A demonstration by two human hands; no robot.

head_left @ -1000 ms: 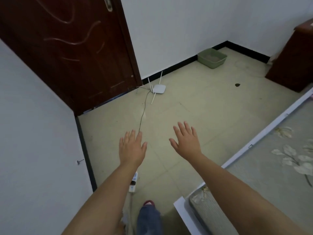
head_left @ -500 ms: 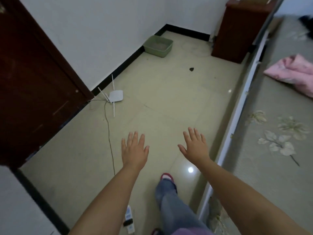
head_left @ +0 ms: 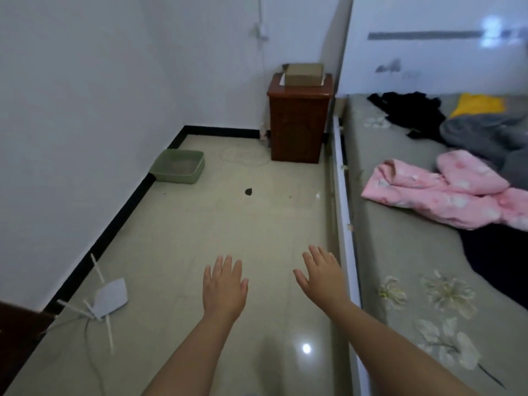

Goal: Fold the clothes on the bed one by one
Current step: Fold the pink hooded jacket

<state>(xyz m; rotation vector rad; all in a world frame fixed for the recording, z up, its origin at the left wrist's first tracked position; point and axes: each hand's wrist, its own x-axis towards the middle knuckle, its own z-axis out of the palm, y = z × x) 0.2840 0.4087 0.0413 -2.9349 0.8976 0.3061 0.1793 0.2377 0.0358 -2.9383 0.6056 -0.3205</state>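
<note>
The bed (head_left: 400, 252) with a grey-green flowered sheet fills the right side. On it lie a crumpled pink flowered garment (head_left: 445, 192), a black garment (head_left: 411, 110), a yellow garment (head_left: 477, 105) and grey clothing (head_left: 483, 132) near the headboard. A dark fabric (head_left: 503, 258) lies at the right edge. My left hand (head_left: 224, 287) and my right hand (head_left: 323, 274) are stretched out over the floor, palms down, fingers straight, holding nothing. Both are left of the bed's white edge, well short of the clothes.
A brown nightstand (head_left: 297, 121) with a cardboard box (head_left: 304, 74) on top stands at the bed's head. A green tray (head_left: 180, 167) sits by the left wall. A white router (head_left: 110, 298) with its cable lies on the tiled floor at lower left.
The view has swung right, away from the door and toward the bed, bringing the clothes into sight. Both hands stay open and held out in front.
</note>
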